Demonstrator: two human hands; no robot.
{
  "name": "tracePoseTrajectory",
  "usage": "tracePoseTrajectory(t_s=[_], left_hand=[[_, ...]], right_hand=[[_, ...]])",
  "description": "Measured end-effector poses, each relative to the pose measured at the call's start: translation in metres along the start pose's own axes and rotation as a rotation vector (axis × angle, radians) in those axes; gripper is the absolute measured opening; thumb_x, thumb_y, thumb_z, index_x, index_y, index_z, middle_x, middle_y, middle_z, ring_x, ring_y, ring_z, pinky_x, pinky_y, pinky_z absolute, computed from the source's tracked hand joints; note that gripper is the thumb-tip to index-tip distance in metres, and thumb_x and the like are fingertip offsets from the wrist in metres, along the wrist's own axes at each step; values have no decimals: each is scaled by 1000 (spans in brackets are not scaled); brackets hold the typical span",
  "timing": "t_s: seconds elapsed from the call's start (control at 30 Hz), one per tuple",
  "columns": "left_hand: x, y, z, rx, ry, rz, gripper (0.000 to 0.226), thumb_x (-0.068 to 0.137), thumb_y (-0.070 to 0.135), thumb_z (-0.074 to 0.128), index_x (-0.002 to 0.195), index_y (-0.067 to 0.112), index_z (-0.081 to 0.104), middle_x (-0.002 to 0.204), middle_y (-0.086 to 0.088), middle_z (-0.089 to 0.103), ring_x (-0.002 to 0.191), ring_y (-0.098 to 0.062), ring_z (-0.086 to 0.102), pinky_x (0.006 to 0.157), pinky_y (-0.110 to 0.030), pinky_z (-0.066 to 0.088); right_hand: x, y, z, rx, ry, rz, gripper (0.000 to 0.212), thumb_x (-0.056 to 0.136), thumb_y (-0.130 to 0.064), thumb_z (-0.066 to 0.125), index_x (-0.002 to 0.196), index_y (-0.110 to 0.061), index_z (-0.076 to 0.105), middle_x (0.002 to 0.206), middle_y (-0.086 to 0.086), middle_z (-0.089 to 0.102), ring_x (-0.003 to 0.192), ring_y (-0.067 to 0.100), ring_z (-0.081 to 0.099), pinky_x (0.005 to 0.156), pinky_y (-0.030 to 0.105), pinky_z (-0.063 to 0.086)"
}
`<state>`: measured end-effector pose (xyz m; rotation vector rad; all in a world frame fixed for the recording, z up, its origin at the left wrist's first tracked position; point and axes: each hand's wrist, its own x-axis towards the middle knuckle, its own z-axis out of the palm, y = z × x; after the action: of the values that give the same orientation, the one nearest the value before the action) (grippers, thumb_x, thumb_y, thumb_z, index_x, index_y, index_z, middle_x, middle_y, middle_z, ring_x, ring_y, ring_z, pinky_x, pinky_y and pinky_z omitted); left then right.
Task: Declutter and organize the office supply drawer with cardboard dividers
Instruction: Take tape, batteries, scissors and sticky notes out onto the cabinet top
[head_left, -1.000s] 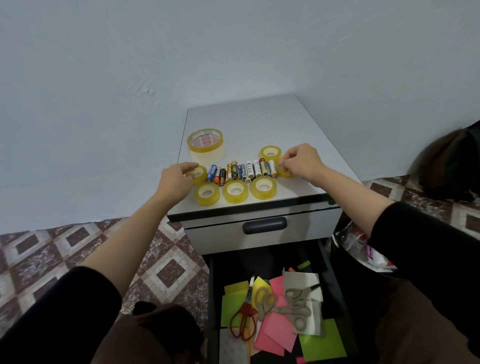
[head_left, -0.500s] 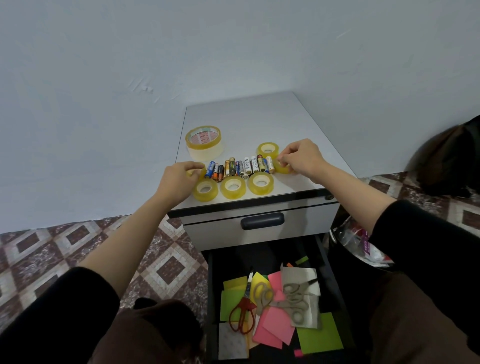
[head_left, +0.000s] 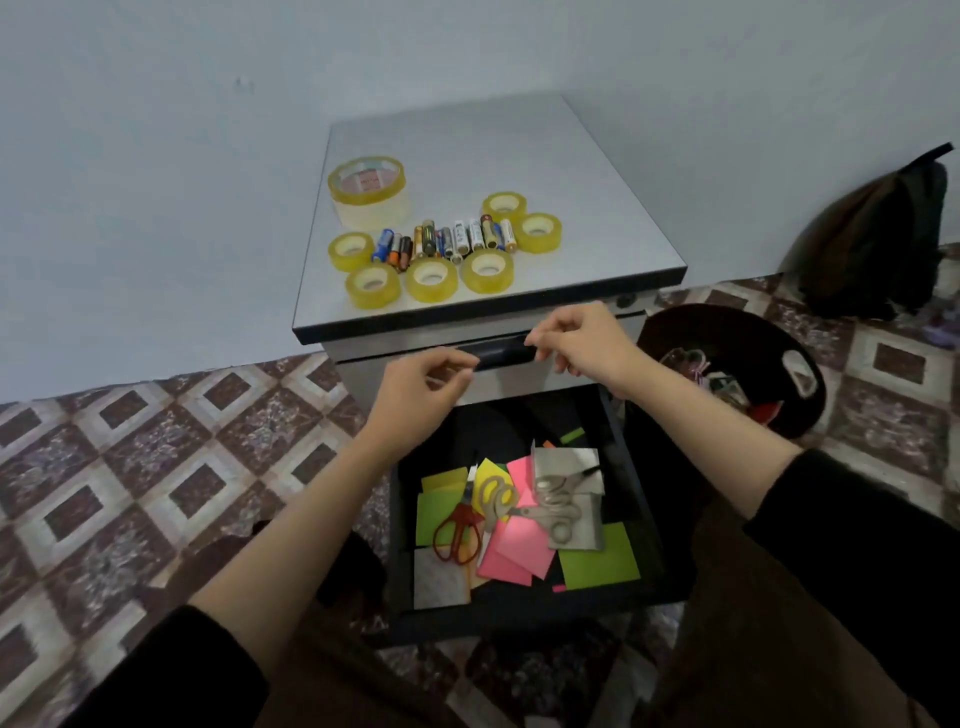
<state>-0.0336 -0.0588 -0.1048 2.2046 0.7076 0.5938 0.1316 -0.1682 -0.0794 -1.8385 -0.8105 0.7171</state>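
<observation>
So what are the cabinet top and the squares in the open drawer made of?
Pale grey cabinet top: looks like smooth laminate with a dark edge strip and a soft sheen. Neon pink, green and yellow squares: thin matte paper, overlapping flat, probably sticky notes.

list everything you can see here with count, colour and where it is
small yellow tape rolls: six, yellow, cabinet top, ringing the batteries
large clear tape roll: one, yellowish, rear left of cabinet top
cylindrical batteries: a row, mixed colours, exact count unclear
grey cabinet: one, grey top, against the wall
black open drawer: one, black, pulled out below
coloured paper notes: many, green, pink, yellow, in the drawer
red-handled scissors: one, in the drawer
grey-handled scissors: at least one, on the notes
black round bin: one, floor, right of cabinet
dark bag: one, against the wall
left hand: empty, above the drawer
right hand: empty, at the black handle
</observation>
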Motion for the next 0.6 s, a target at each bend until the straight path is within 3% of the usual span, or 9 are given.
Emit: tracePoseTrajectory(t_s=[0.27, 0.4, 0.5, 0.6], left_hand=[[-59, -61, 48, 50, -241, -309, 15, 87, 16, 63, 100, 11, 70, 95, -1, 69, 78, -5, 59, 63, -1, 42], [-75, -92, 54, 105, -295, -460, 18, 86, 20, 64, 100, 10, 70, 97, 0, 67, 93, -14, 62, 76, -16, 44], [-77, -108, 59, 147, -354, -542, 26, 87, 23, 64, 108, 8, 67, 107, -4, 66, 100, -15, 59, 81, -20, 42], [-74, -118, 69, 205, -406, -625, 41, 88, 25, 63, 123, 4, 58, 120, -10, 61, 111, -21, 56, 89, -25, 42]], right_hand=[[-14, 91, 27, -88, -95, 210, 24, 86, -3, 59, 66, -15, 63, 61, 4, 59, 32, 0, 45, 35, 13, 34], [-12, 122, 39, -202, -128, 253, 24, 84, -2, 60, 65, -17, 64, 62, -3, 60, 37, -5, 50, 38, 6, 36], [-7, 145, 48, -357, -152, 278, 17, 83, -4, 59, 74, -11, 71, 74, 0, 65, 58, 0, 58, 43, 5, 38], [-2, 167, 56, -568, -203, 302, 17, 80, -9, 59, 88, -10, 74, 96, 5, 69, 90, 18, 62, 70, 23, 50]])
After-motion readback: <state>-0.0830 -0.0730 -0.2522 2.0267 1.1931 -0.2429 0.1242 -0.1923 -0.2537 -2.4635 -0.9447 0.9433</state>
